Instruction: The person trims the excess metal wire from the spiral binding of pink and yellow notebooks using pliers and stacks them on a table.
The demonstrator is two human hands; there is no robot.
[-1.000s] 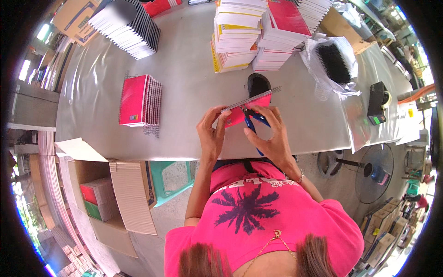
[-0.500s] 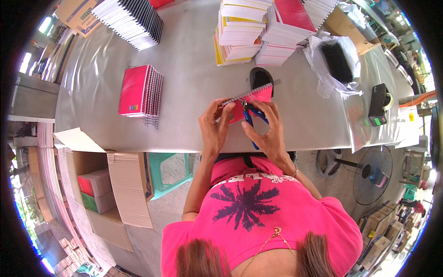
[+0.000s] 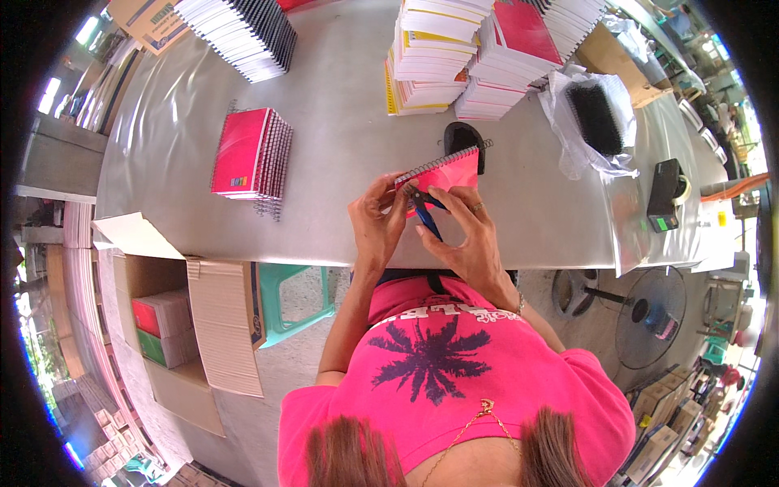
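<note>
A red notebook [image 3: 456,172] is tilted up in front of me, with a dark wire coil [image 3: 435,165] along its upper edge and loose coil sticking out at the right end. My left hand [image 3: 376,221] is closed on its left corner, fingers by the coil's end. In my right hand [image 3: 471,234] is a pair of blue-handled pliers [image 3: 428,217], jaws pointing at that same corner close to my left fingertips. Exactly what the jaws touch is hidden by my fingers. Just behind the notebook lies a black, rounded object [image 3: 462,136].
A stack of red spiral notebooks [image 3: 243,154] stands at left, wire ends sticking out. Farther back rise black-bound books [image 3: 243,40] and tall book piles [image 3: 434,65]. At right are black coils [image 3: 596,118] on plastic and a tape dispenser [image 3: 665,195]. An open carton [image 3: 223,325] stands below.
The pliers have moved left and down to the notebook's left corner, and their handles are closer together. My left hand keeps its hold. The whole view has shifted slightly.
</note>
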